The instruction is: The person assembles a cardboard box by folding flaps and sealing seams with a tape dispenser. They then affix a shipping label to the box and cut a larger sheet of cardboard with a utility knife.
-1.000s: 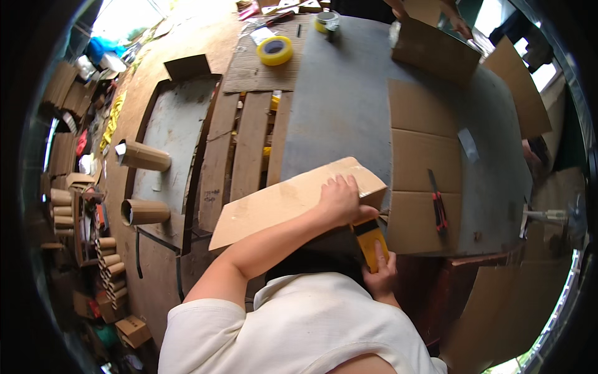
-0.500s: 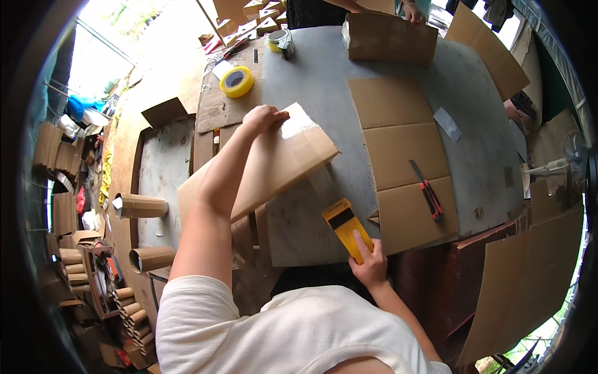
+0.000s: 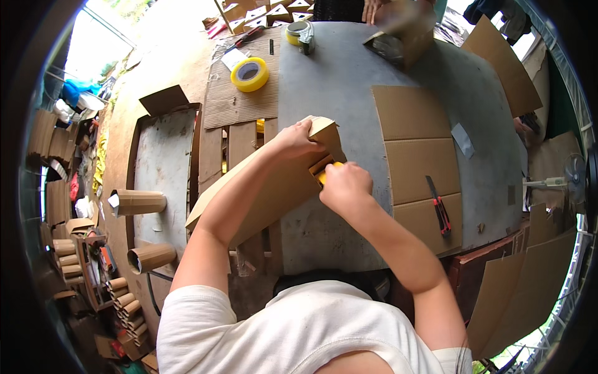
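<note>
Left hand [image 3: 298, 140]: gripping the brown box [image 3: 281, 187] with fingers near its far end.
Right hand [image 3: 347, 185]: holding the yellow tool [image 3: 321, 178] in curled fingers, up against the box.
Brown box: tilted, over the grey desk [image 3: 330, 87] and wooden slats [image 3: 242, 144].

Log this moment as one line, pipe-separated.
left hand: holding cardboard box | right hand: gripping yellow tool at box | grey table: red-black cutter on flat cardboard
</note>
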Action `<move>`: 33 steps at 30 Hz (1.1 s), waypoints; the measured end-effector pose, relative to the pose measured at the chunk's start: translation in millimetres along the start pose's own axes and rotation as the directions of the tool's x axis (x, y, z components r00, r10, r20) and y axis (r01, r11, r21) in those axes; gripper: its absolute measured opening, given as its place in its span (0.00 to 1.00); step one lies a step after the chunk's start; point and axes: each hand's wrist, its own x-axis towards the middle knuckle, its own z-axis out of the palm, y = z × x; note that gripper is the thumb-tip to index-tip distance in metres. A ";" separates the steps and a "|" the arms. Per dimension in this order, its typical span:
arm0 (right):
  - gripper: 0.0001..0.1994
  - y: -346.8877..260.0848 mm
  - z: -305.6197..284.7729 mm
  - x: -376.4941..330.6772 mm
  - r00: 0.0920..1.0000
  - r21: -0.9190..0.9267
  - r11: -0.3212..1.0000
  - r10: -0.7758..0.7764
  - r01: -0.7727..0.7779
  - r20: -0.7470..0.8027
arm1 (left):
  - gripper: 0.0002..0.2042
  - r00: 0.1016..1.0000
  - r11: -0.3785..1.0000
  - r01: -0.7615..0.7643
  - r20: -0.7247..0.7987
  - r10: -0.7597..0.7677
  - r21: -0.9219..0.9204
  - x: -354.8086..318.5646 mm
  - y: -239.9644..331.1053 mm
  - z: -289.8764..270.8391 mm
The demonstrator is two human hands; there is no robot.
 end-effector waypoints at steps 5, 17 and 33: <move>0.17 -21.6 69.8 13.9 0.995 -0.487 0.873 -0.041 -0.007 -0.087 | 0.42 0.998 0.995 0.062 -0.016 -0.063 -0.078 -18.2 10.7 -9.4; 0.27 135.3 113.4 -175.1 0.932 0.375 0.927 0.137 -0.002 -0.335 | 0.39 0.940 0.942 0.333 -0.094 -0.328 0.041 -184.5 -9.7 49.6; 0.28 126.1 134.8 -236.5 0.743 0.552 0.676 0.010 0.488 -0.669 | 0.24 0.913 0.928 -0.021 -0.385 -0.133 -0.372 -261.4 22.0 121.4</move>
